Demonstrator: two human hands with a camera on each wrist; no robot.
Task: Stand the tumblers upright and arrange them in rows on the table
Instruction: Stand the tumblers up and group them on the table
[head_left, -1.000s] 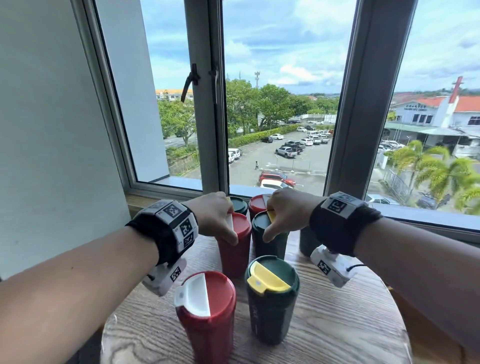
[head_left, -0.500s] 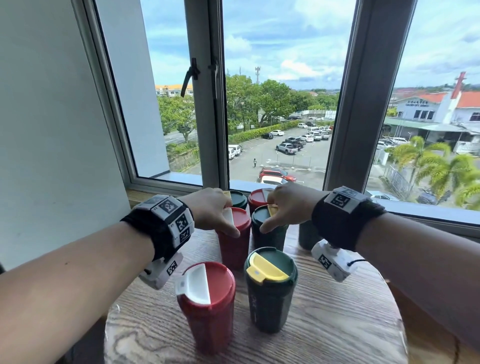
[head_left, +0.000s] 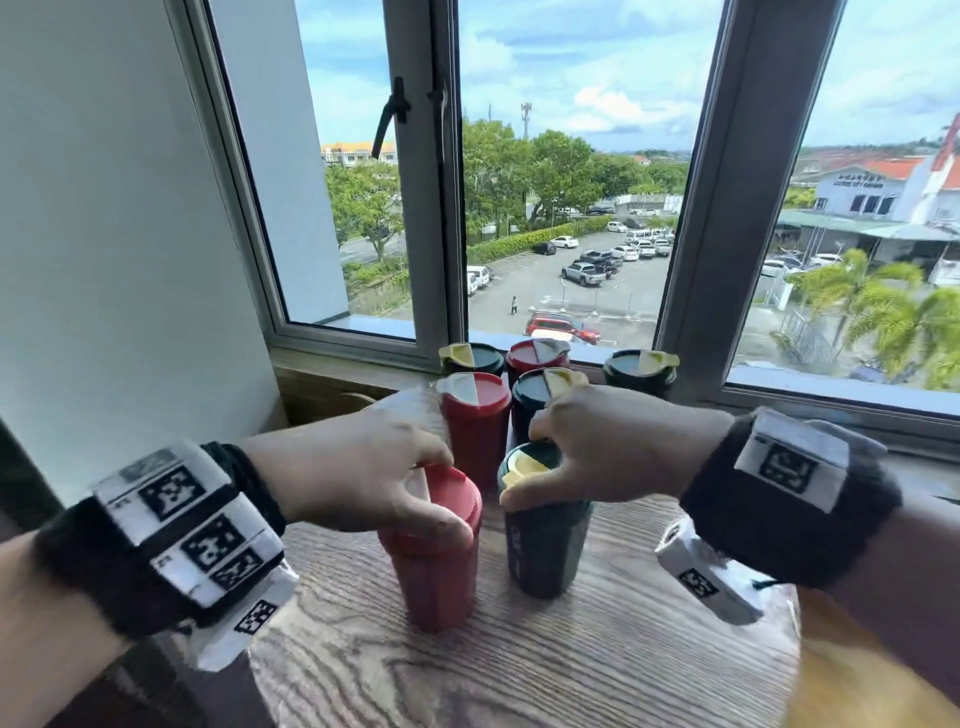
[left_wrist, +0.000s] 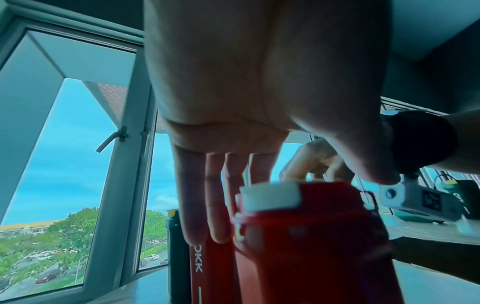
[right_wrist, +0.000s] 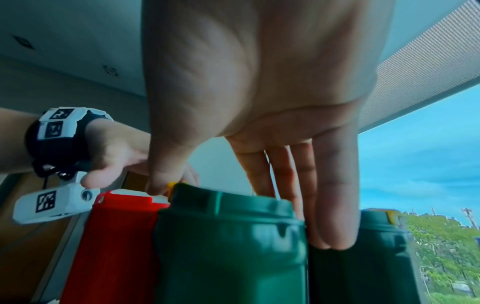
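The near red tumbler and near green tumbler stand upright at table centre, five more at 12 o'clock. Left hand and right hand each clasp a lid rim; slide both straight, keeping bases flat, into line.

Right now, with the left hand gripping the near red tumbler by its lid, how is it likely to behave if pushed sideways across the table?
The near red tumbler is tall and narrows toward its base, so a push at the lid would probably tip it rather than slide it. Its plastic-looking wall seems stiff, unlikely to flex. The left hand grips only the rim, so it may pivot.
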